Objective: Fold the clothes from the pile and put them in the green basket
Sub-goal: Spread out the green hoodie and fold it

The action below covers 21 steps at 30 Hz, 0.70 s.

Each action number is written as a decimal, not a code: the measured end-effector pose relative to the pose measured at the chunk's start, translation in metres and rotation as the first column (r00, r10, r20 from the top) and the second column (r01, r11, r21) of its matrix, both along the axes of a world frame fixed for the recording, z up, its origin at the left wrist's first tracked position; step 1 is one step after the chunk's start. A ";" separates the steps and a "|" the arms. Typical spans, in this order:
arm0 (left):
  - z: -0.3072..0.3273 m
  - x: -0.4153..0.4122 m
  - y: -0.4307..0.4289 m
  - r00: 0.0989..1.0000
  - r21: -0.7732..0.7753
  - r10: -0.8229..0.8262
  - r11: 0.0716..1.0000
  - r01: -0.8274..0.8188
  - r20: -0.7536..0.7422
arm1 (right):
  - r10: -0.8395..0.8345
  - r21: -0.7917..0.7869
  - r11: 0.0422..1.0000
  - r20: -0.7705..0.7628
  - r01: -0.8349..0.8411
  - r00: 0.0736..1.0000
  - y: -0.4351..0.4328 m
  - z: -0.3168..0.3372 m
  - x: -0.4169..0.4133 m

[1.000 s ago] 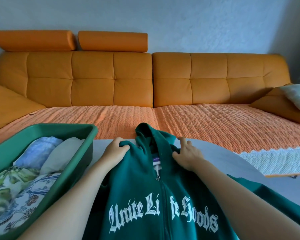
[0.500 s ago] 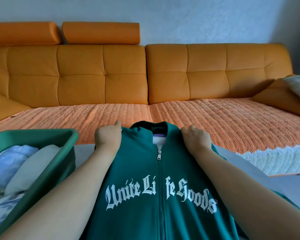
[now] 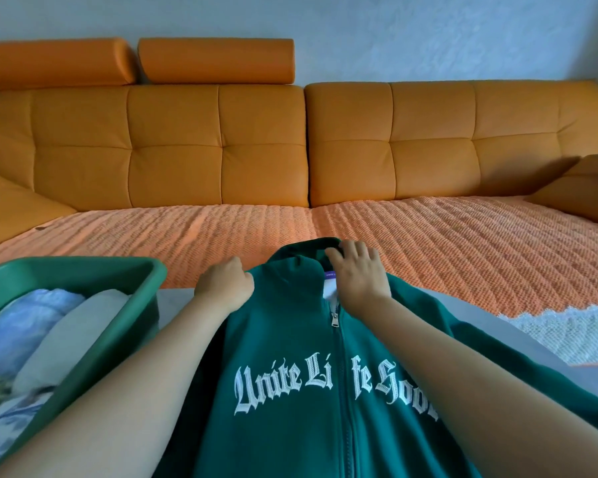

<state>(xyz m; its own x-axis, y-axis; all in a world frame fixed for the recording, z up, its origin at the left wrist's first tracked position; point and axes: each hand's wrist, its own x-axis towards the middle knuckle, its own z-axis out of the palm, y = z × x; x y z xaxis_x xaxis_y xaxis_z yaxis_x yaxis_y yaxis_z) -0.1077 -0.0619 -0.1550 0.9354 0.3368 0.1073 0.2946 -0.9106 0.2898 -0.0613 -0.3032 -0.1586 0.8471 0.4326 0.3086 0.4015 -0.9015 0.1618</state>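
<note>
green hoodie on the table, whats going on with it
A person has the green zip hoodie front up on the grey table, not yet folded. The left hand grips one shoulder; the right hand rests spread over the collar. The green basket beside it already holds folded clothes.

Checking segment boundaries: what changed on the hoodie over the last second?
Right hand let go of the shoulder and slid inward onto the collar, fingers spread. Green zip hoodie, bunched before, now lies flatter. Left hand keeps gripping its shoulder; green basket stays put.
</note>
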 end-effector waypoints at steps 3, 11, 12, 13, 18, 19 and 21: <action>0.012 -0.021 0.011 0.982 -0.136 0.114 0.981 -0.135 -0.150 | 0.227 0.228 0.956 -0.184 -0.183 0.956 0.041 0.004 -0.026; -0.001 -0.069 0.025 0.956 -0.270 0.000 0.959 -0.083 -0.294 | 0.160 0.182 0.982 -0.617 -0.057 0.771 0.092 -0.032 -0.088; -0.003 -0.072 0.022 0.959 -0.277 0.004 0.957 -0.086 -0.283 | 0.139 0.154 0.987 -0.619 -0.054 0.773 0.089 -0.036 -0.089; -0.005 -0.076 0.018 0.967 -0.282 -0.009 0.957 -0.066 -0.255 | 0.124 0.142 0.989 -0.617 -0.045 0.777 0.085 -0.039 -0.090; 0.004 -0.094 0.015 0.974 -0.045 -0.171 0.985 0.166 -0.149 | 0.063 0.099 0.995 -0.623 -0.001 0.780 0.071 -0.037 -0.087; 0.014 -0.092 0.016 0.985 -0.030 -0.151 0.988 0.149 -0.083 | 0.054 0.099 0.995 -0.620 0.009 0.783 0.069 -0.038 -0.085; 0.038 -0.085 0.022 0.999 0.028 -0.040 0.999 0.040 -0.010 | 0.046 0.111 0.993 -0.610 0.028 0.791 0.063 -0.038 -0.083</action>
